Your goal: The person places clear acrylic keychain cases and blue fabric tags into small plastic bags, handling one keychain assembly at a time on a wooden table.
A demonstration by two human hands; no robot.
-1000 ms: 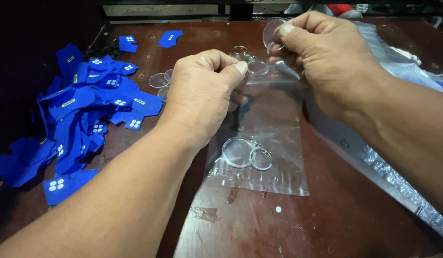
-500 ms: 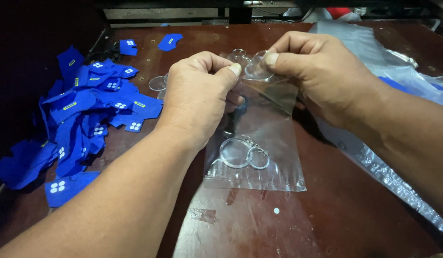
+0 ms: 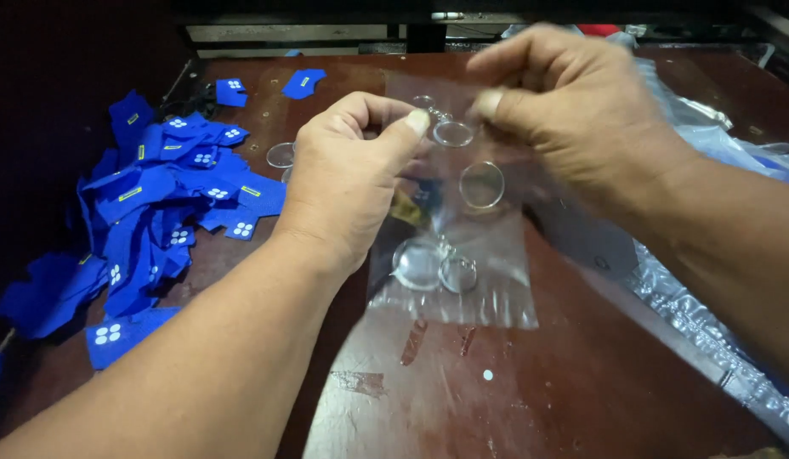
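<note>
My left hand (image 3: 348, 183) pinches the top left edge of a small clear plastic bag (image 3: 488, 285) that hangs upright over the brown table (image 3: 462, 399). My right hand (image 3: 573, 119) pinches the bag's top right edge. Inside the bag, two clear round discs (image 3: 433, 263) lie at the bottom and another clear disc (image 3: 482, 184) is partway down. A further clear disc (image 3: 453, 133) shows near the bag's mouth between my thumbs.
A heap of blue fabric pieces (image 3: 148, 212) with white and yellow marks covers the table's left side. Loose clear discs (image 3: 280, 155) lie beside it. Crinkled clear plastic wrap (image 3: 709, 314) runs along the right edge. Dark shelving stands behind the table.
My right hand came in from the upper right to the bag's mouth. A third disc now sits partway down inside the bag, and the bag's mouth is held wider.
</note>
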